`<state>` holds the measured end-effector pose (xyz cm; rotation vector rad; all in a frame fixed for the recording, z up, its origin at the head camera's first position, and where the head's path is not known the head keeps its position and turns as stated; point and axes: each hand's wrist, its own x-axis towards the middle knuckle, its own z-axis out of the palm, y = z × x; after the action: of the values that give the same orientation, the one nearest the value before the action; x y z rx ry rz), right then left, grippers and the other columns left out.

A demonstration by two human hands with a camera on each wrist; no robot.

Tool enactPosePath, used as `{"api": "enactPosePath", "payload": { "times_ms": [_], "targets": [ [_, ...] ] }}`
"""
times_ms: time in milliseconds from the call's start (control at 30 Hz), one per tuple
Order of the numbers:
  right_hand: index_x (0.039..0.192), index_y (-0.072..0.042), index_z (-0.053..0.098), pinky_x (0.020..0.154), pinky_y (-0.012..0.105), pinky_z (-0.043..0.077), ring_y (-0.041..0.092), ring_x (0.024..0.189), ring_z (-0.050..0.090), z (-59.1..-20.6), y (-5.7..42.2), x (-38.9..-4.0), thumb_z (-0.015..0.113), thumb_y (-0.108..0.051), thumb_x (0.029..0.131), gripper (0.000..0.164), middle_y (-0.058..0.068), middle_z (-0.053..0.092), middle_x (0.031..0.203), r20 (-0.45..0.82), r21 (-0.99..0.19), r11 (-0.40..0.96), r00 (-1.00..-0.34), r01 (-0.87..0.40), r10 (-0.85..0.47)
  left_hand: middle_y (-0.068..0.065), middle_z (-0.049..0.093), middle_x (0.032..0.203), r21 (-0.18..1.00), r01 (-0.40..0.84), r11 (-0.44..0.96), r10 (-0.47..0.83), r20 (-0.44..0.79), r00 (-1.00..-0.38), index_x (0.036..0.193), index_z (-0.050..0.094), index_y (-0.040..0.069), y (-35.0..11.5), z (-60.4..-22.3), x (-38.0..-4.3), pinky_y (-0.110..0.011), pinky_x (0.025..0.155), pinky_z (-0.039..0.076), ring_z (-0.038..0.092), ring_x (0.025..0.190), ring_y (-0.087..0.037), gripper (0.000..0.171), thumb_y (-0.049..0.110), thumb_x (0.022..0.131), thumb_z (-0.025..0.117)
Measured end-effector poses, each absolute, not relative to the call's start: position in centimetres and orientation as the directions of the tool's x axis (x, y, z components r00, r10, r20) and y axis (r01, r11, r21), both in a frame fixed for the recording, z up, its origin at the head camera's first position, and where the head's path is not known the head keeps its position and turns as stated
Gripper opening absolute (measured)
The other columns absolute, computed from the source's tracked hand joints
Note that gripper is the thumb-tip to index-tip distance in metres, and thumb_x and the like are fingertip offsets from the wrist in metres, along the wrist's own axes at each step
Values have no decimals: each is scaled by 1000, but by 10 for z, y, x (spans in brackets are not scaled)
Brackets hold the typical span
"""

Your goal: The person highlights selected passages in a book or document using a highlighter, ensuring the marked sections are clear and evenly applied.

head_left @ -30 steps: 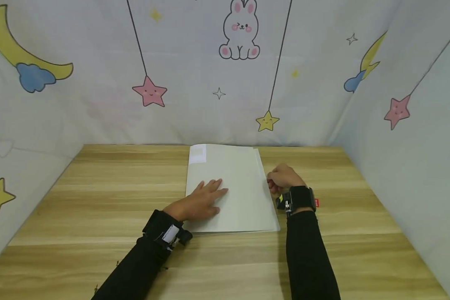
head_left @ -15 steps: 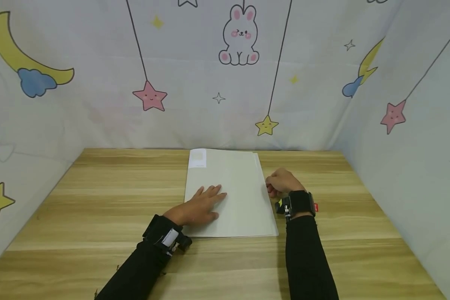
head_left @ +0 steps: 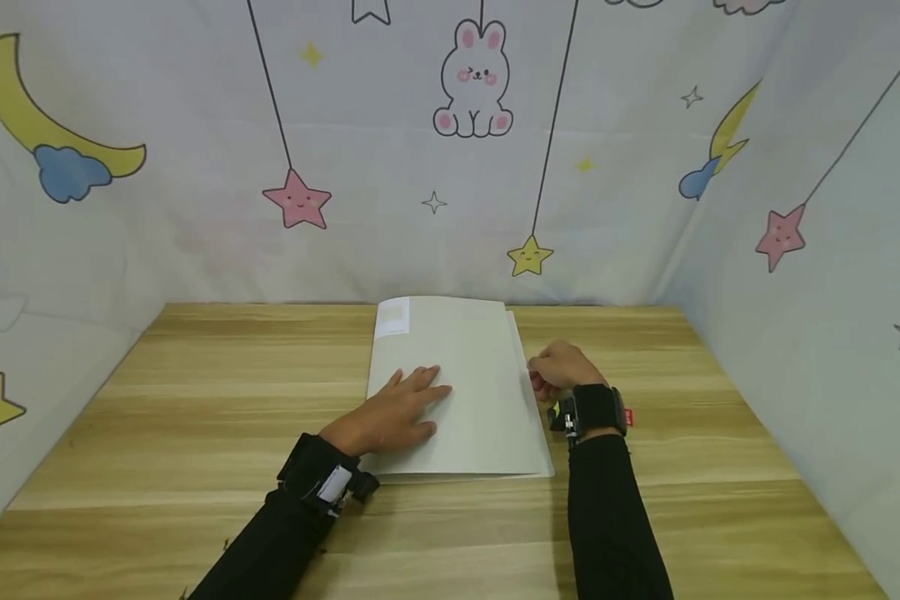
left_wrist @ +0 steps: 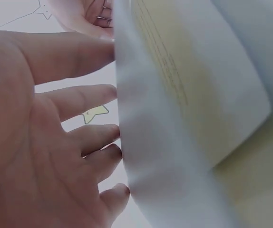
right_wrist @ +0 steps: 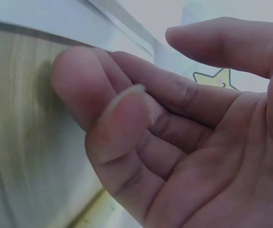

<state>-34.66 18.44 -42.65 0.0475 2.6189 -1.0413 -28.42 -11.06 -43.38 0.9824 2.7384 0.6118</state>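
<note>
A thin softcover book (head_left: 487, 400) lies shut on the wooden table, its pale cover upward and a small white label (head_left: 392, 317) in the far left corner. My left hand (head_left: 390, 412) rests on the left half of the cover with fingers spread. In the left wrist view, the cover is bowed and a yellowish inner page (left_wrist: 193, 114) with lines of print shows beneath it. At the book's right edge is my right hand (head_left: 562, 367). In the right wrist view its loosely bent fingers (right_wrist: 79, 71) reach the edge, while the thumb stands apart from them.
A wooden table (head_left: 225, 392) bears the book near its far edge. White cloth walls (head_left: 390, 125) printed with stars, moons and a rabbit enclose the back and both sides. Black straps with small cameras (head_left: 600, 408) sit on both wrists.
The head view has tilted slightly, so everything sits lower in it. The cover's near and right edges dropped almost flush, then stand slightly apart again. Both hands keep their places on the book.
</note>
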Motion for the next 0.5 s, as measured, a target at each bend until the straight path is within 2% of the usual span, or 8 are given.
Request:
{"api": "enactPosePath", "payload": {
  "times_ms": [100, 167, 200, 267, 333, 400, 500],
  "targets": [
    [72, 1, 64, 52, 27, 49, 15, 51, 58, -421, 180, -348, 48, -13, 100, 35, 6, 61, 60, -252, -623, 777, -963, 86, -95, -24, 28, 159, 420, 575, 702, 630, 10, -776, 146, 48, 4, -111, -432, -283, -60, 121, 15, 24, 148, -40, 52, 15, 98, 63],
    [66, -2, 55, 51, 29, 42, 16, 49, 47, -413, 173, -347, 46, -13, 100, 36, 4, 50, 57, -161, -590, 807, -984, 30, -81, -25, 31, 158, 411, 578, 705, 618, 46, -785, 145, 49, 3, -109, -431, -282, -60, 121, 17, 26, 147, -40, 51, 15, 97, 63],
    [69, -2, 55, 54, 31, 43, 18, 53, 49, -409, 168, -344, 47, -13, 100, 34, 5, 51, 60, -91, -569, 822, -993, -10, -75, -24, 32, 157, 396, 584, 709, 611, 68, -788, 144, 50, 3, -109, -431, -282, -59, 121, 18, 27, 147, -40, 50, 16, 97, 63],
    [81, 3, 61, 63, 40, 50, 27, 67, 56, -400, 154, -336, 50, -15, 100, 29, 13, 58, 75, 58, -517, 852, -996, -87, -67, -24, 35, 156, 354, 596, 721, 595, 125, -794, 143, 50, 3, -106, -431, -281, -58, 121, 21, 30, 146, -40, 50, 18, 97, 64],
    [106, 9, 64, 83, 53, 52, 38, 94, 61, -390, 137, -325, 55, -18, 100, 29, 23, 64, 101, 159, -467, 874, -985, -139, -71, -24, 38, 155, 299, 608, 736, 569, 213, -794, 143, 51, 2, -102, -430, -280, -56, 120, 25, 33, 145, -40, 51, 22, 98, 64],
    [134, 9, 53, 103, 63, 42, 44, 127, 49, -380, 120, -312, 60, -23, 99, 49, 29, 54, 135, 200, -385, 905, -974, -181, -110, -23, 38, 155, 240, 605, 759, 534, 303, -789, 144, 49, 2, -99, -427, -281, -56, 119, 28, 33, 145, -38, 55, 29, 99, 62],
    [149, 5, 37, 112, 68, 29, 46, 144, 27, -367, 100, -293, 61, -31, 99, 67, 27, 35, 154, 146, -293, 932, -973, -214, -178, -22, 34, 157, 205, 571, 795, 466, 397, -791, 148, 43, 2, -95, -416, -281, -56, 120, 24, 28, 147, -37, 61, 38, 101, 55]
  ]
}}
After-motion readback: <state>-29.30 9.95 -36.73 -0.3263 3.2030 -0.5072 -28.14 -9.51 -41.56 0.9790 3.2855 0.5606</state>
